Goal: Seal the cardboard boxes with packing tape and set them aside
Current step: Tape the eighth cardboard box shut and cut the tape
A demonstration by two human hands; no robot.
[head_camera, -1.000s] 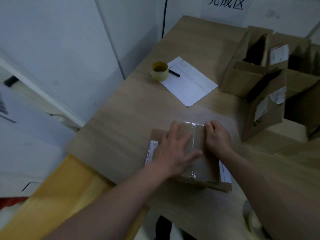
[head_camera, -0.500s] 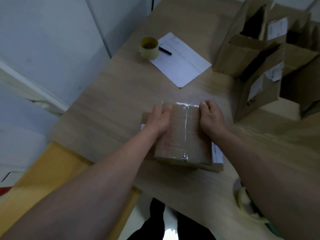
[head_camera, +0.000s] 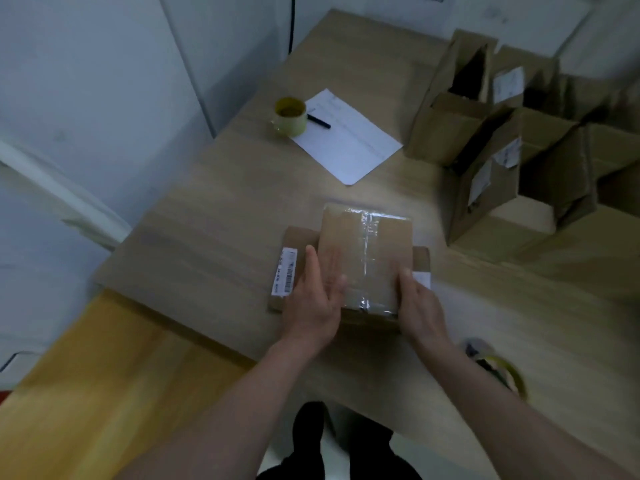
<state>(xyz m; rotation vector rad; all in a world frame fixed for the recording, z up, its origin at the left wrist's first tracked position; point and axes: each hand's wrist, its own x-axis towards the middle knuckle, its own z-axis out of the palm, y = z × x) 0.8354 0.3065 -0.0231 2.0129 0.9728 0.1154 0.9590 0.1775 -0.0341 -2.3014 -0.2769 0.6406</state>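
You are looking through one wide-angle camera on your own head, aimed forward and steeply down at the table (head_camera: 214, 216). It sits close above your forearms, and the wall (head_camera: 86, 81) fills the upper left.

The barcode label (head_camera: 286, 271) on the lower box (head_camera: 298, 237) is too blurred to read.

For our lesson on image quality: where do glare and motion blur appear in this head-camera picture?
Head view: glare glints off the clear tape on the taped box; both hands, left hand and right hand, are smeared; the tape roll is blurred; dim lighting overall.
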